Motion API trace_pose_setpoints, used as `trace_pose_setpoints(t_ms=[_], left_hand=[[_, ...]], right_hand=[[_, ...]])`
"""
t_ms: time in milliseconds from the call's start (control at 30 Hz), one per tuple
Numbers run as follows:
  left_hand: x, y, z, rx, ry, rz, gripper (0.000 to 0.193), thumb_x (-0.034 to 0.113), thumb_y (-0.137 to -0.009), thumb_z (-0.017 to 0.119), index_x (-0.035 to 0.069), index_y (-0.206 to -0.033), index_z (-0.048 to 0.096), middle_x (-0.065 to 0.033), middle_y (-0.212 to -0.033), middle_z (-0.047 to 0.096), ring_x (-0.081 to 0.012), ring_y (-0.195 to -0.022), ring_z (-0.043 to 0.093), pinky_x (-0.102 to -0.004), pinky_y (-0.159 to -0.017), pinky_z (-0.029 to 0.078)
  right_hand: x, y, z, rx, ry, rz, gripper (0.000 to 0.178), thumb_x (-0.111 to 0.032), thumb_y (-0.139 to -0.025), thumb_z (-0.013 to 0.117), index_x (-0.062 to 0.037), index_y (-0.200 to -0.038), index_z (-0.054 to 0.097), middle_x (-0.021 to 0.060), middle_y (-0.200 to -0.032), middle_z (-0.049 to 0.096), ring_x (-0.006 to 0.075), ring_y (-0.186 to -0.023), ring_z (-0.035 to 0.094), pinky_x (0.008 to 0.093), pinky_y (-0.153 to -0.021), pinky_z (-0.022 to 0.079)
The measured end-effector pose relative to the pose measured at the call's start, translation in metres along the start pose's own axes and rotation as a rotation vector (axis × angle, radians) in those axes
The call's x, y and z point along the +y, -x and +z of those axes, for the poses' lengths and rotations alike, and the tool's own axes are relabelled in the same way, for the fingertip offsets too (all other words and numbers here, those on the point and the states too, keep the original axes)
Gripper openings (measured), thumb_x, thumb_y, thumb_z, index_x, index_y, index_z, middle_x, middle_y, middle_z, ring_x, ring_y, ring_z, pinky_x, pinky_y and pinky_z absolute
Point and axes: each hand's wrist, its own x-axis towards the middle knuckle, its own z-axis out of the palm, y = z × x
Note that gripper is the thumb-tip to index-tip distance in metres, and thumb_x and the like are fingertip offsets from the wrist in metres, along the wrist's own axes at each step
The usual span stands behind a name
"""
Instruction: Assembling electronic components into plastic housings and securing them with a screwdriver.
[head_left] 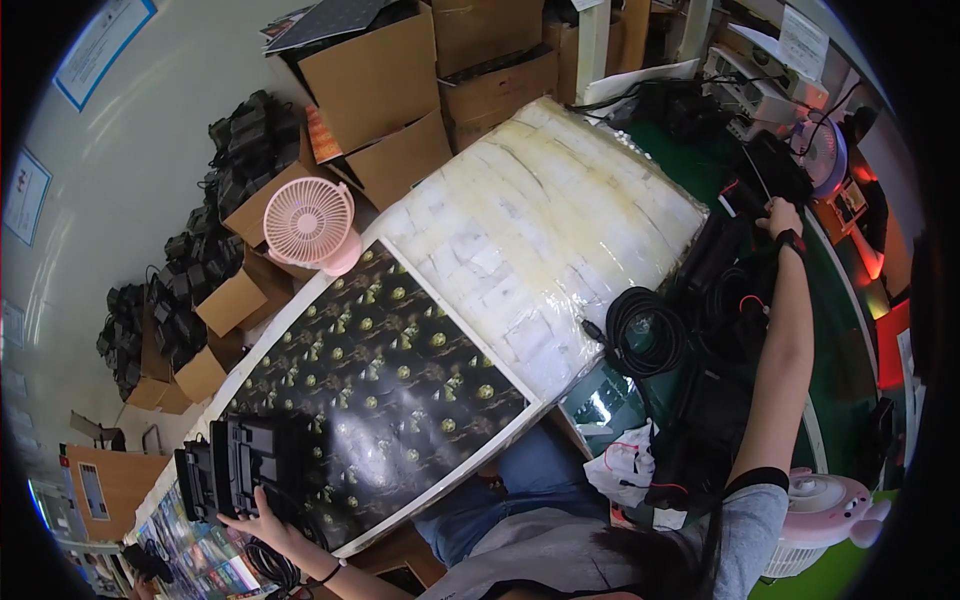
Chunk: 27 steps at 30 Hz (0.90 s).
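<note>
My left hand (268,528) is at the lower left with thumb and fingers apart, its fingertips against the near edge of a black plastic case (250,465). A second black case (198,482) stands close beside it, and black cable lies coiled by my wrist. My right arm stretches to the far right. There my right hand (782,217) is closed beside a black box-shaped device (775,165). A thin, light-coloured rod shows just above the fingers, but what they grip is too small to make out.
A pink fan (310,222) stands at the patterned board's (390,390) far edge. Behind is a plastic-wrapped white block (540,240). A coiled black cable (645,332) lies at right on the green bench. Cardboard boxes (370,80) with black devices line the far left.
</note>
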Motion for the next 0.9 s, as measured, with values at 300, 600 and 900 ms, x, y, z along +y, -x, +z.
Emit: trace_pose_setpoints(t_ms=[300, 600, 900], left_hand=[[-0.006, 0.000, -0.003, -0.100, 0.079, 0.012, 0.095, 0.013, -0.082, 0.076, 0.021, -0.156, 0.015, -0.0175, -0.159, 0.013, -0.0329, -0.141, 0.029, -0.0478, -0.113, 0.032], [-0.022, 0.001, -0.018, -0.015, -0.213, 0.368, 0.084, 0.022, -0.085, 0.075, 0.014, -0.153, 0.026, -0.0185, -0.155, 0.021, -0.0317, -0.141, 0.023, -0.0468, -0.117, 0.023], [-0.024, 0.024, -0.033, -0.106, -0.278, 0.525, 0.059, 0.018, -0.087, 0.070, 0.017, -0.141, 0.046, -0.0141, -0.151, 0.026, -0.0334, -0.136, 0.031, -0.0552, -0.101, 0.036]], right_hand=[[0.038, 0.002, -0.057, 0.093, -0.001, 0.087, 0.053, -0.045, -0.084, 0.066, 0.0011, -0.109, 0.062, 0.0279, -0.112, 0.065, 0.0400, -0.107, 0.062, 0.0472, -0.089, 0.050], [0.013, 0.024, -0.153, -0.030, -0.928, -0.176, 0.036, -0.034, -0.086, 0.070, 0.0005, -0.095, 0.068, 0.0006, -0.083, 0.064, 0.0101, -0.077, 0.058, 0.0243, -0.071, 0.044], [-0.183, 0.155, -0.236, 0.066, -0.739, -0.754, 0.034, -0.026, -0.087, 0.072, 0.0031, -0.102, 0.064, -0.0016, -0.085, 0.062, 0.0049, -0.080, 0.055, 0.0207, -0.075, 0.043]])
